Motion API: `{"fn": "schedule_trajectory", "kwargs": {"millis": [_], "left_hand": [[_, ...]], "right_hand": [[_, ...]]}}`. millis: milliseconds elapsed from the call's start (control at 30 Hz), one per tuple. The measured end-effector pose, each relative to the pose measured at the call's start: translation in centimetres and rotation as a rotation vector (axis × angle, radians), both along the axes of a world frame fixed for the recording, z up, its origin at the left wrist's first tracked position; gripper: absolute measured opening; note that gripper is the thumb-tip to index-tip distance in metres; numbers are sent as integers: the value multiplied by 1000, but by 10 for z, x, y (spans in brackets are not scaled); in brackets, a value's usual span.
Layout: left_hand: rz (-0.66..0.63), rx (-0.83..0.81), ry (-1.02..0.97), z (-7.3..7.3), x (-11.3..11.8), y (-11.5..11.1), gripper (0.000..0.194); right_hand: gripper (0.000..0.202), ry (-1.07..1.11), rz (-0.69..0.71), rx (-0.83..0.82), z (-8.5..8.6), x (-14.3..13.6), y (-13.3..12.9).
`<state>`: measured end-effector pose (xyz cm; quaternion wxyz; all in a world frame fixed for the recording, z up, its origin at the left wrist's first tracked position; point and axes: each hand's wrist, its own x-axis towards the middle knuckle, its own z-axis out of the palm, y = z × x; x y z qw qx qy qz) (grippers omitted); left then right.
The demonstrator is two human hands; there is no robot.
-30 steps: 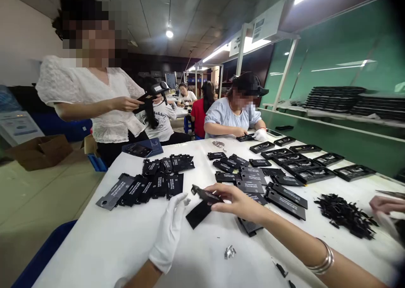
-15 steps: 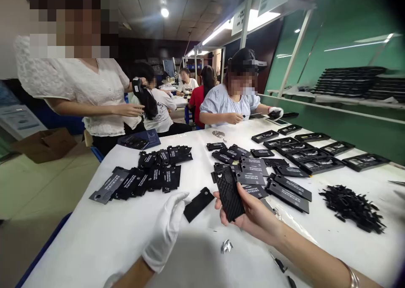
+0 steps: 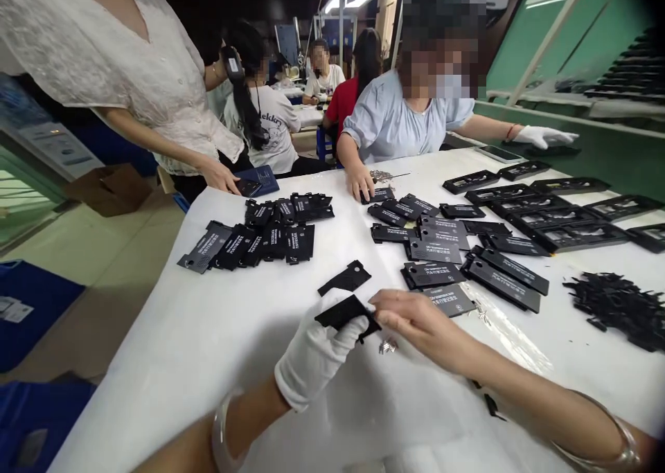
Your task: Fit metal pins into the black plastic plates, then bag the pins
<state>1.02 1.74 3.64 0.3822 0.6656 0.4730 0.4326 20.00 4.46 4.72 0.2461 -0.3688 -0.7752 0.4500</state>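
Grasping a black cover [image 3: 339,312] between thumb and fingers of the gloved left hand [image 3: 312,352], above the white table [image 3: 208,334], just near of a loose plate [image 3: 346,278]. Reaching to the cover's right end with the bare right hand [image 3: 423,324], hiding whether pinching or only touching, beside small metal pins [image 3: 387,346].

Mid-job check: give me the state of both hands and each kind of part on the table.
Left hand: gloved, closed on the held cover
Right hand: bare, fingers at that cover's right end
Held cover: raised, tilted
Loose cover: lying beyond the left hand
Printed covers: lying in overlapping groups
Black frames: laid out close together
Small black parts: heaped
Metal pins: loose pile
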Motion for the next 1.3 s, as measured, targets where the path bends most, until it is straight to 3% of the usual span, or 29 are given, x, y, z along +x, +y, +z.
{"fn": "schedule_trajectory", "kwargs": {"millis": [67, 133, 267, 400, 567, 700, 867, 1067, 1300], "left_hand": [[54, 11, -9, -5, -3, 3, 27], [119, -62, -9, -10, -6, 6, 28], [215, -123, 56, -16, -9, 10, 25], [223, -125, 39, -12, -8, 14, 25], [255, -167, -19, -4, -7, 14, 27], [264, -201, 23, -3, -9, 12, 31], [266, -163, 10, -3, -9, 13, 28], [235, -40, 17, -10, -9, 16, 29], [243, -7, 63, -19, -8, 11, 31]], "right_hand": [[32, -108, -93, 146, 2, 9, 8], [20, -218, -105, 177, 0, 15, 12], [17, -360, 52, 291, -13, 12, 12], [22, -395, 194, 491, -24, 6, 14], [30, -315, 357, 532, -24, 10, 28], [30, -270, 384, 560, -28, 10, 34], [31, -183, 328, 516, -35, 6, 34], [20, 119, -39, 174, -20, -4, 19], [16, 116, -178, 241, -26, -16, 6]]}}
